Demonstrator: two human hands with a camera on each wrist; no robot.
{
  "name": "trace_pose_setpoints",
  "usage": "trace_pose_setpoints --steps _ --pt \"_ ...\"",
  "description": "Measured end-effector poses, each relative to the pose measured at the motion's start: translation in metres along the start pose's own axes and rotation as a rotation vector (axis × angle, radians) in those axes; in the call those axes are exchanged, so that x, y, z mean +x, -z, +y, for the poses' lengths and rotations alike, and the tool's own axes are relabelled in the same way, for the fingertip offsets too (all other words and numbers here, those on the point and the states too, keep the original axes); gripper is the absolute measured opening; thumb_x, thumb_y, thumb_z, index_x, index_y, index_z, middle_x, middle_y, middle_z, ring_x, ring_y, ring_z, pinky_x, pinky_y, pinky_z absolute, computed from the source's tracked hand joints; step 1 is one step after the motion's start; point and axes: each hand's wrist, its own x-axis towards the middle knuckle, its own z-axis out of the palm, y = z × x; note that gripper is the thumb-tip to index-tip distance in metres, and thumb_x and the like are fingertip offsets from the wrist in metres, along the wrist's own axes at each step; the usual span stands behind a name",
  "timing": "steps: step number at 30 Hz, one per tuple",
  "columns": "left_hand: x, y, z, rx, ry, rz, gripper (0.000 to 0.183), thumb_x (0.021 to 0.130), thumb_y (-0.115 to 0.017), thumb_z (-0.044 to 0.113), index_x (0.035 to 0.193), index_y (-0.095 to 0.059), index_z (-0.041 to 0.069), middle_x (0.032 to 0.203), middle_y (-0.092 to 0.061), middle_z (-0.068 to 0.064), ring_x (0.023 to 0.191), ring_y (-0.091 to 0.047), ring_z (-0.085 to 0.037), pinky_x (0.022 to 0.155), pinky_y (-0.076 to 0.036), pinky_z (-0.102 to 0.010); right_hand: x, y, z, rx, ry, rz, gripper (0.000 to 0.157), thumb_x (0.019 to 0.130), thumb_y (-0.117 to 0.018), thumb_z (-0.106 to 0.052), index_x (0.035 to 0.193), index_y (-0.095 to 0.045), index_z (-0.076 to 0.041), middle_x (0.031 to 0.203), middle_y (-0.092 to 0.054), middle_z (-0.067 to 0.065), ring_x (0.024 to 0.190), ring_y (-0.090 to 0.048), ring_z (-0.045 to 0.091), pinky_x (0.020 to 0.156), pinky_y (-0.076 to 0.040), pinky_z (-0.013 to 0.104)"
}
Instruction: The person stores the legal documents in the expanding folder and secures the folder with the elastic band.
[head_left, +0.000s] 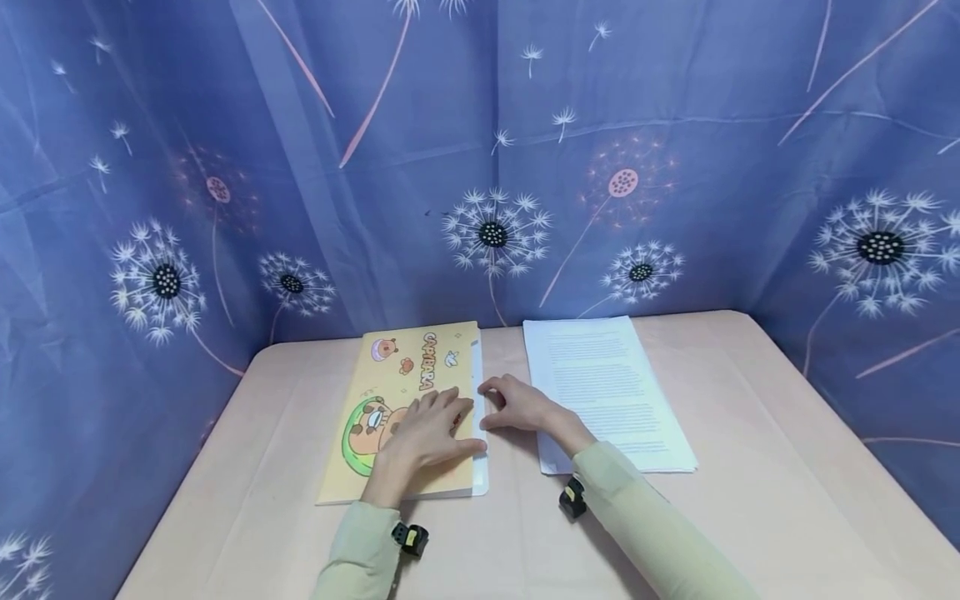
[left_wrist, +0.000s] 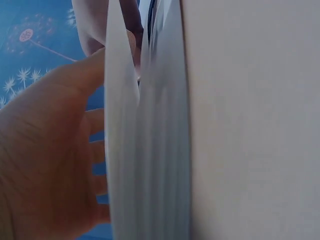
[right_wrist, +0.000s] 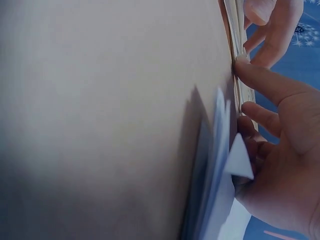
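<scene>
A yellow file folder [head_left: 442,367] with a capybara cartoon and "CAPYBARA" lettering lies on the left part of the table. My left hand [head_left: 426,433] rests on its cover, fingers spread and thumb near the right edge. Along that edge, my right hand [head_left: 517,404] touches the pale tabs, its thumb and index finger apart. From the side, the left wrist view shows pleated pockets [left_wrist: 155,165] with a gap near the cover, where right-hand fingers reach in. The right wrist view shows right fingertips [right_wrist: 242,65] against the folder's edge.
A stack of printed papers [head_left: 600,383] lies to the right of the folder, under my right wrist. The table [head_left: 772,500] has a pale pink cover. Blue dandelion-patterned curtains [head_left: 420,167] hang behind it and at both sides.
</scene>
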Motion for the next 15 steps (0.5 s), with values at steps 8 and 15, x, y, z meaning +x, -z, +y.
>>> trace_pose_setpoints --steps 8,15 --pt "0.0002 -0.0006 0.0006 -0.003 0.042 -0.028 0.089 0.078 -0.058 0.078 0.151 -0.043 0.027 0.163 -0.027 -0.009 0.149 -0.022 -0.041 0.119 -0.018 -0.06 0.0012 -0.0011 0.0015 0.031 -0.015 -0.004 0.06 0.079 -0.082 -0.033 0.131 -0.06 -0.014 0.102 -0.053 0.004 0.09 -0.049 0.016 0.085 -0.044 0.035" --pt "-0.0001 -0.0024 0.0025 -0.028 0.088 -0.052 0.092 0.078 -0.063 0.072 0.153 -0.039 0.024 0.164 -0.022 -0.012 0.15 -0.019 -0.042 0.12 -0.016 -0.06 0.0 -0.0009 0.002 0.032 -0.016 -0.013 0.06 0.079 -0.082 -0.033 0.132 -0.06 -0.015 0.1 -0.053 0.003 0.088 -0.048 0.016 0.083 -0.044 0.034"
